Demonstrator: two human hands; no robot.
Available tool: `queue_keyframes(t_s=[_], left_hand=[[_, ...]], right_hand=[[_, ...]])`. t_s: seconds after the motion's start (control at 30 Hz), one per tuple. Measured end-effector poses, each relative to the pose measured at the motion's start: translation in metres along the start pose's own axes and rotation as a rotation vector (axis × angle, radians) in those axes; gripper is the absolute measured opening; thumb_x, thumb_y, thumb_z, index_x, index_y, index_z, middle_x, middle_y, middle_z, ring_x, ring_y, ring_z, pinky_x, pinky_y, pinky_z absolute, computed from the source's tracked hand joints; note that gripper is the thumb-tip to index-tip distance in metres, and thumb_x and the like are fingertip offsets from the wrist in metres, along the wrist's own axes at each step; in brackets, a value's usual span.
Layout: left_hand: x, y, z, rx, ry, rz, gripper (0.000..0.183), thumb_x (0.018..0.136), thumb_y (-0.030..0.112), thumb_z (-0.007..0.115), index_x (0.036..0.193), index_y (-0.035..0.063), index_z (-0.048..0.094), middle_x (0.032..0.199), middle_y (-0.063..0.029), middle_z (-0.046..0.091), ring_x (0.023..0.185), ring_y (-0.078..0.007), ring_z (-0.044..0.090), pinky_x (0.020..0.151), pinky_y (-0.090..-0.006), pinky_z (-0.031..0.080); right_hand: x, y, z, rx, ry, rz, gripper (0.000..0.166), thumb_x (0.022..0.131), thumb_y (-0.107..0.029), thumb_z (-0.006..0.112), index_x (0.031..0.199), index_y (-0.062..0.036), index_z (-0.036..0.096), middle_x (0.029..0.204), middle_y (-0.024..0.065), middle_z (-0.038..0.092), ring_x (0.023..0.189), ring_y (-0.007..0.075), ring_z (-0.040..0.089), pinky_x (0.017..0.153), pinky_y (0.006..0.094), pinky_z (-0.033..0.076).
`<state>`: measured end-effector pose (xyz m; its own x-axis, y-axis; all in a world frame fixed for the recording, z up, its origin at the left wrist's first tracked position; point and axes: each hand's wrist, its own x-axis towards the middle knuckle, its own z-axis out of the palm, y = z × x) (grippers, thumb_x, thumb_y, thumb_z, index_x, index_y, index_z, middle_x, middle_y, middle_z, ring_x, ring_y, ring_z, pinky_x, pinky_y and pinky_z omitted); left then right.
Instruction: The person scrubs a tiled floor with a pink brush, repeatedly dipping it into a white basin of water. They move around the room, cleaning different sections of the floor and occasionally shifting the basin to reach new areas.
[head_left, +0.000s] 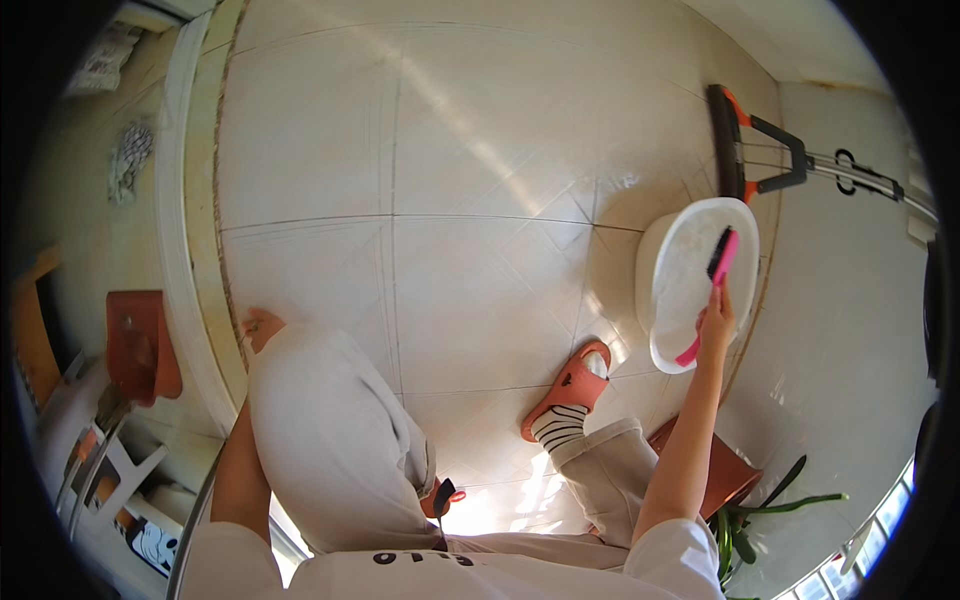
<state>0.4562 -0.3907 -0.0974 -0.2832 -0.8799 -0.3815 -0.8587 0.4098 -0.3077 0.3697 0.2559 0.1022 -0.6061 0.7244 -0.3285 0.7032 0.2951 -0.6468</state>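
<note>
My right hand is closed around the handle of a pink scrubbing brush with black bristles. The brush is over the mouth of a white plastic basin, which stands on the floor to my right, tilted in view. Whether the bristles touch the basin cannot be told. On the left, my left hand is beside my bent knee, close to the door sill. The knee covers part of that hand, and its grip is unclear.
A sponge mop leans against the right wall beyond the basin. Near my right arm are a reddish-brown pot and a green plant. Past the sill on the left are a reddish dustpan and a crumpled cloth.
</note>
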Motion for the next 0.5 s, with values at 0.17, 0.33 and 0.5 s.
queue_keyframes(t_s=[0.17,0.33,0.5], left_hand=[[-0.034,0.021,-0.029,0.178,-0.11,0.246,0.074,0.08,0.032,0.048,0.126,-0.0104,0.009,0.119,-0.0371,0.031,0.104,-0.0422,0.044,0.077,-0.0434,0.045],[-0.07,0.023,-0.084,0.302,-0.25,0.479,0.107,0.064,0.033,0.07,0.122,-0.0197,-0.003,0.118,-0.0466,0.017,0.113,-0.0511,0.028,0.09,-0.0436,0.036],[-0.074,0.03,-0.077,0.223,-0.27,0.512,0.116,0.057,0.038,0.075,0.122,-0.02,-0.002,0.119,-0.0476,0.012,0.116,-0.0529,0.021,0.093,-0.0431,0.032]], right_hand=[[-0.131,-0.004,0.081,-0.339,-0.178,-0.445,0.044,0.085,-0.007,0.047,0.126,-0.0224,0.04,0.049,-0.0012,0.034,0.042,0.0067,0.028,0.039,0.0232,0.026],[-0.254,0.041,0.194,-0.566,-0.631,-0.71,0.054,0.072,-0.006,0.056,0.122,-0.0231,0.044,0.049,0.008,0.05,0.04,0.0218,0.05,0.039,0.0347,0.041],[-0.234,-0.048,0.313,-0.511,-0.643,-0.972,0.053,0.077,-0.011,0.053,0.126,-0.023,0.037,0.049,0.0086,0.049,0.04,0.0255,0.047,0.037,0.0357,0.037]])
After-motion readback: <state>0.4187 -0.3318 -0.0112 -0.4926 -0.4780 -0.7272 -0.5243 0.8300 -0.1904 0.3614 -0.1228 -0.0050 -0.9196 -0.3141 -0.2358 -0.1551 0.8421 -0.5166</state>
